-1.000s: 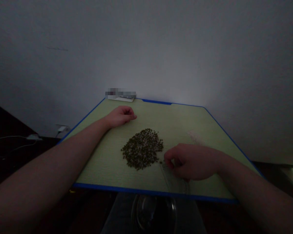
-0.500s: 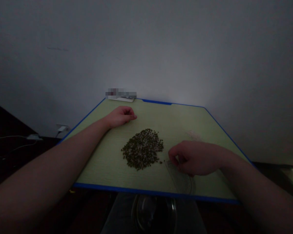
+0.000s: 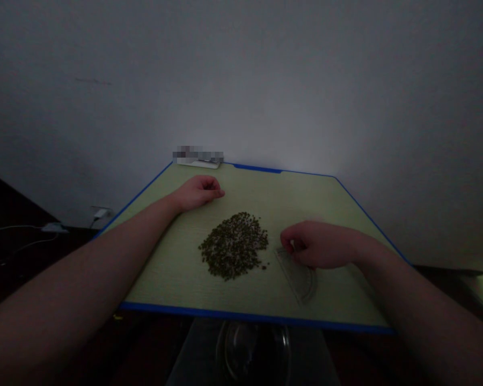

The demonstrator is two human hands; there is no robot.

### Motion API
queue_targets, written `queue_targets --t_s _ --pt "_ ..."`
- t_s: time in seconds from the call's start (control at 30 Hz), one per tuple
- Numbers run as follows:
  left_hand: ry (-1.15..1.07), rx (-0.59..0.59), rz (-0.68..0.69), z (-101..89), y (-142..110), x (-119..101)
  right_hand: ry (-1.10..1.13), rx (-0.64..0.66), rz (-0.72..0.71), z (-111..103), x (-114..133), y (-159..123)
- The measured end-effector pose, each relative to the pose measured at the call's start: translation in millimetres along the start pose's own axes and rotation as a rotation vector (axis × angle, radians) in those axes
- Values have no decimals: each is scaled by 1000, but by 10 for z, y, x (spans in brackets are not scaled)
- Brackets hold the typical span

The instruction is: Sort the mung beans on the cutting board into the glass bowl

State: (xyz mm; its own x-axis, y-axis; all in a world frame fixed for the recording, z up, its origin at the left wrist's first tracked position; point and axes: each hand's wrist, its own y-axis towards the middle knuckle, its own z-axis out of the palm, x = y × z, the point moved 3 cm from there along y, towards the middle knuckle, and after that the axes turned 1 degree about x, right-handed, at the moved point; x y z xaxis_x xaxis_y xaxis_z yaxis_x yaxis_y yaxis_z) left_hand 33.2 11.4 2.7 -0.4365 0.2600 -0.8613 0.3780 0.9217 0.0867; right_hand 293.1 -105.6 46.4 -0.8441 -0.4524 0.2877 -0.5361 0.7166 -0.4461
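A heap of small green beans mixed with pale grains (image 3: 235,246) is spread on the middle of the pale green table (image 3: 165,284). To its right, my right hand (image 3: 317,244) is closed on the upper end of a clear protractor (image 3: 300,281). The protractor's straight edge faces the heap, and its far end is covered by my fingers. My left hand (image 3: 199,192) rests on the table behind and left of the heap, its fingers curled and the thumb laid forward, with nothing visible in them. A few stray beans (image 3: 264,266) lie between the heap and the protractor.
A white object (image 3: 199,163), partly blurred out, stands at the table's back left corner by the wall. Below the front edge, a clear glass jar (image 3: 253,351) sits between my legs. A blue rim (image 3: 225,312) borders the table. Cables and a plug (image 3: 101,214) are at the left.
My right hand has moved slightly away from me with the protractor, now covering most of the faint pale patch behind it. My left hand and the heap stay in place.
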Motion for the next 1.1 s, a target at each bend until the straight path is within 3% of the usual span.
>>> queue_targets --t_s 0.43,0.67,0.83,1.0,1.1 --pt "11 2 -8 1 -16 0 136 -126 257 -182 -668 44" --pt "6 -6 -5 4 -14 2 108 -198 360 -271 -852 26" --pt "5 6 24 2 -13 -6 101 -362 228 -314 -802 31" --pt "15 -1 2 -2 -21 -22 166 -524 75 -228 -532 127" --pt "4 6 1 -1 -15 -13 96 -596 31 -148 -362 214"
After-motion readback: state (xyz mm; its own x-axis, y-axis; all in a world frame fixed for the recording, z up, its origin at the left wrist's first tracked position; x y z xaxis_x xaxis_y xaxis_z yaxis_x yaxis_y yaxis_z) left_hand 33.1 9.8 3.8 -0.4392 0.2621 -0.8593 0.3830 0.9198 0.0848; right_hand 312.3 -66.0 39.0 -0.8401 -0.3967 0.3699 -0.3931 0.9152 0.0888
